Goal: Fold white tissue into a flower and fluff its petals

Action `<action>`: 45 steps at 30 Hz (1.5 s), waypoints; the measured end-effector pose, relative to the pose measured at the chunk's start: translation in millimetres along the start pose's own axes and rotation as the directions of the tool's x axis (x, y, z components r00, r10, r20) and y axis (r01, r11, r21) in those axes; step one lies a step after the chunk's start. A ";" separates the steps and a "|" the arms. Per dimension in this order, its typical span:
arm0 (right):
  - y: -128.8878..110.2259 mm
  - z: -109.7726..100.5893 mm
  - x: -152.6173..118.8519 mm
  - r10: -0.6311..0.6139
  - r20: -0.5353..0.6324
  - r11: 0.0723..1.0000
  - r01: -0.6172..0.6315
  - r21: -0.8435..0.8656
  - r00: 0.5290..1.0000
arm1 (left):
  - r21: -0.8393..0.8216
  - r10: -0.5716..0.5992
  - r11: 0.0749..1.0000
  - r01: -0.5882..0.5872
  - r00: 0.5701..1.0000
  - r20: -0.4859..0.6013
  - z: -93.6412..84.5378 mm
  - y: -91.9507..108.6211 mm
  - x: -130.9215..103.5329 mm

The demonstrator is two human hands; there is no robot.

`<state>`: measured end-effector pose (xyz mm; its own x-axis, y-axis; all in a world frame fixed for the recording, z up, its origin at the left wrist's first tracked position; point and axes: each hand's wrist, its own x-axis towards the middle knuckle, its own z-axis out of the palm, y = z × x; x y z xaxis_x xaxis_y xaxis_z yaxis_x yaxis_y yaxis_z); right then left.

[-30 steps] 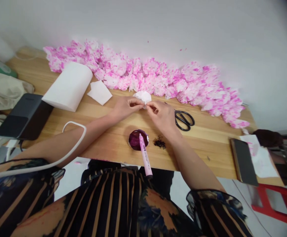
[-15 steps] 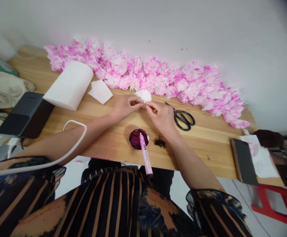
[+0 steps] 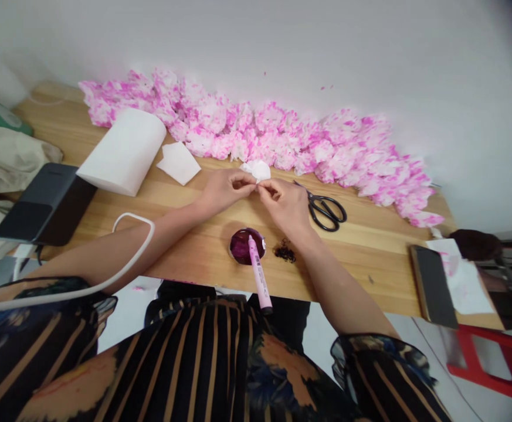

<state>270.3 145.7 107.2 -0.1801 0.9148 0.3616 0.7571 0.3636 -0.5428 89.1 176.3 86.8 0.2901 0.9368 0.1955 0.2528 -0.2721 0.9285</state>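
Observation:
A white tissue paper flower (image 3: 259, 169) is pinched at its lower end by both hands, fingertips nearly touching. My left hand (image 3: 226, 189) closes on it from the left, and my right hand (image 3: 285, 202) from the right. Whether a band or tie is between the fingers is too small to tell. Black-handled scissors (image 3: 328, 212) lie just right of my right hand. Below the hands sits a small dish of dark purple liquid (image 3: 240, 249), with a pink marker pen (image 3: 260, 278) leaning across its rim. Beside it lies a little heap of black rubber bands (image 3: 285, 252).
Pink-and-white paper flowers (image 3: 277, 132) line the back of the table along the wall. At left are a stack of white paper (image 3: 126, 149), cut white pieces (image 3: 179, 164), a black box (image 3: 40, 202) and a white cable (image 3: 136, 252). A dark phone (image 3: 434, 286) lies right, near a red stool (image 3: 493, 357).
Both hands keep their pinch on the white paper flower, almost in the same place. The view has shifted very slightly; the other things have stayed put.

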 end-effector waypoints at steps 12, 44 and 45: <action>0.6 -2.5 0.8 0.024 -0.005 1.000 -0.024 0.005 1.000 | 0.007 -0.006 1.000 0.006 1.000 -0.016 -0.5 1.5 -0.8; -3.1 -2.1 -0.8 0.011 0.013 0.998 -0.011 -0.055 1.000 | -0.019 -0.015 1.000 0.015 1.000 -0.008 0.7 4.0 -0.7; -3.1 -2.1 -0.7 0.011 0.012 0.999 -0.011 -0.054 1.000 | -0.018 -0.010 1.000 0.009 1.000 -0.009 0.6 3.5 -0.7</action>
<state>269.4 143.6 110.1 -0.1791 0.9210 0.3459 0.7915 0.3437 -0.5053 90.4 174.6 89.7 0.2798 0.9412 0.1894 0.2389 -0.2593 0.9358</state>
